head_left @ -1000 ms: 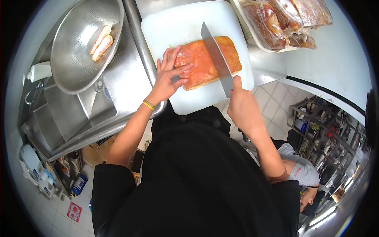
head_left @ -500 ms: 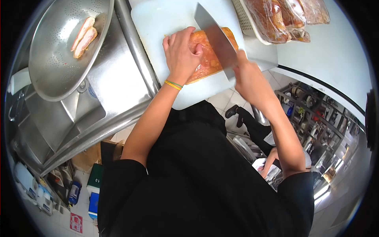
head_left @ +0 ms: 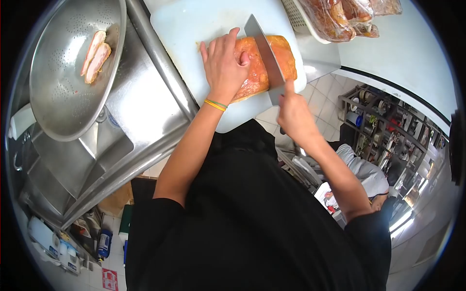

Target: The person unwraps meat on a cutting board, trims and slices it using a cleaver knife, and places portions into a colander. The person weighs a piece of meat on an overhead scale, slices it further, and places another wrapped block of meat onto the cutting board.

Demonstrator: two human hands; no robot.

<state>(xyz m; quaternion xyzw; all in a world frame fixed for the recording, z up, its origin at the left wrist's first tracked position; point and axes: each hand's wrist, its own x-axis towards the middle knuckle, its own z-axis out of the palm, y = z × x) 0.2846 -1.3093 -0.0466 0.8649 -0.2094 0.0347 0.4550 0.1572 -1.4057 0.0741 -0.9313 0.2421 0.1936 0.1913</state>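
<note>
A slab of orange-brown meat (head_left: 252,72) lies on the white cutting board (head_left: 179,24). My left hand (head_left: 225,70) rests on its left part, fingers stretched out and thumb apart on the top. In my right hand (head_left: 297,116) is the handle of a cleaver (head_left: 268,56), fingers closed around it. The broad blade stands across the slab, right of my left thumb, with part of the meat visible on its far side. Whether the edge has sunk into the meat, I cannot tell.
Left of the board, a metal colander (head_left: 63,111) holds strips of meat (head_left: 97,60) above a steel sink counter (head_left: 145,97). A light basket (head_left: 303,24) with plastic-wrapped meat (head_left: 335,19) is at upper right. Another person (head_left: 361,167) is beyond my right arm.
The cleaver has come down and turned more upright across the slab, my right hand moving lower. My left hand stays on the meat. The view has shifted slightly, and the other person has moved.
</note>
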